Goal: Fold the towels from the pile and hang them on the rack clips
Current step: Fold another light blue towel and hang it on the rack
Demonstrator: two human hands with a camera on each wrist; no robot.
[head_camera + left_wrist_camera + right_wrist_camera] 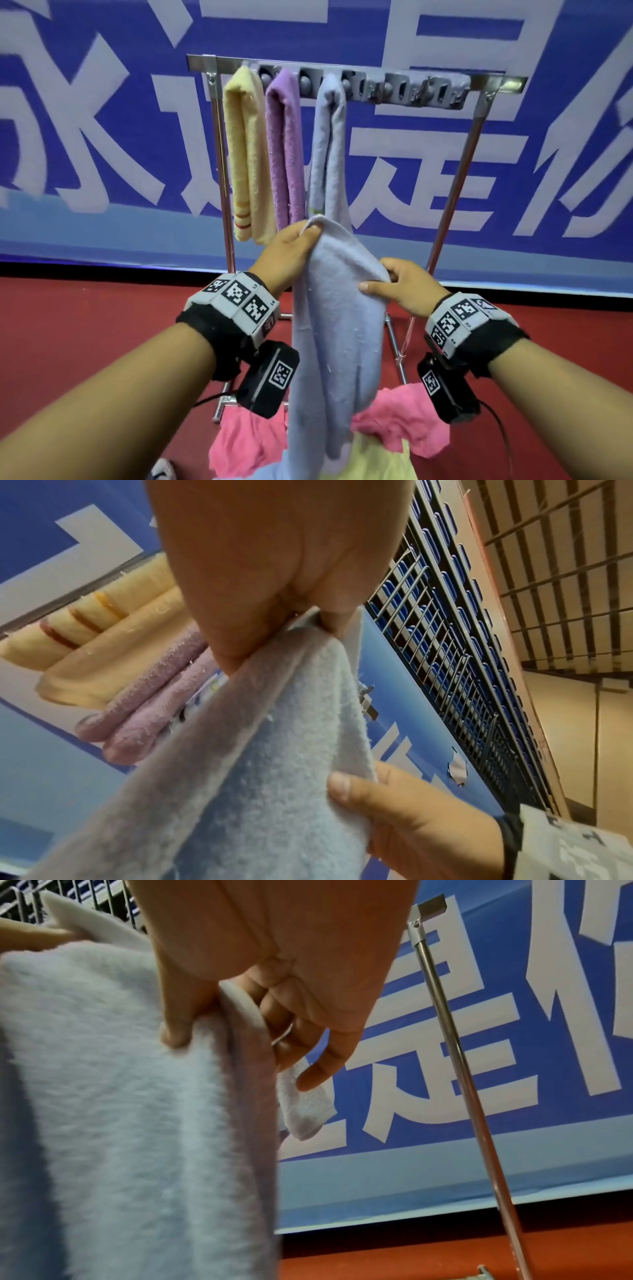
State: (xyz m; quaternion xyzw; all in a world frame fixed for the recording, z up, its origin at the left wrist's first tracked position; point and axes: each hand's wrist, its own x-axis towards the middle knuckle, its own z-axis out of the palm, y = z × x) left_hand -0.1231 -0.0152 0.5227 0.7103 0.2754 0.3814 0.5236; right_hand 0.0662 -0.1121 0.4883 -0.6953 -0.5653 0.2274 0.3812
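Blue banner (102,102), rack (342,68) holding three towels, both hands gripping fourth towel (335,325)

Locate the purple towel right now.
Head view, upper centre-left: the purple towel hangs from the rack, second from the left, between the yellow towel and the hung blue towel.

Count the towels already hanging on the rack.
3: a yellow towel leftmost, a purple towel beside it, then a pale blue towel. The clips further right look empty.
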